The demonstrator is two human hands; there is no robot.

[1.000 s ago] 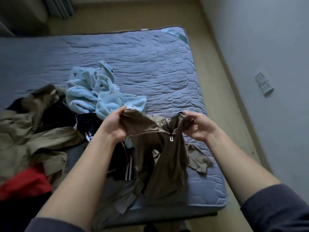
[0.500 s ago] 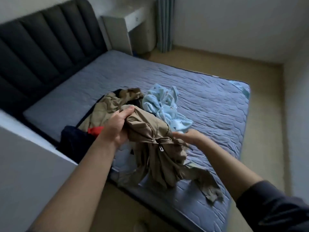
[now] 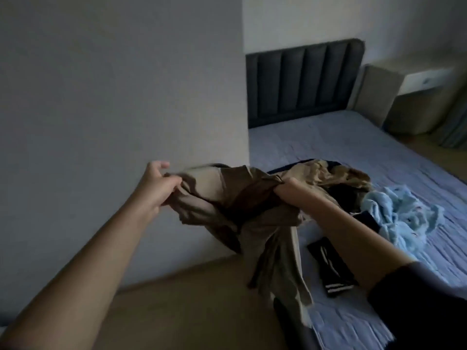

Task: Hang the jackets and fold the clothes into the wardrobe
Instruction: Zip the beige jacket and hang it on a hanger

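While both bare forearms reach in from the bottom corners, a khaki-brown cloth jacket hangs between the two hands at the centre of the frame, held up in front of the near left corner of the bed; its loose lower part trails down to lower centre, and whether that end touches the mattress cannot be told. The left hand, left of centre, pinches one edge of the jacket between thumb and curled fingers, with one or two fingers lifted free above the cloth; the right hand, just right of centre, is closed in a fist around a bunched fold of the same jacket; a dark sleeve covers that arm at lower right.

Behind the jacket, the bed with a blue-grey quilted mattress fills the right half; a crumpled tan garment lies on it just beyond the right hand; a pale blue fleecy garment lies heaped at mid right, near the forearm; a black garment with white stripes lies flat on the mattress just beside the hanging jacket. A dark padded headboard with upright channels stands at upper centre; a pale bedside cabinet sits at upper right, with a grey curtain at the right edge. A plain pale wall takes the whole upper left; a tan floor runs along the bottom.
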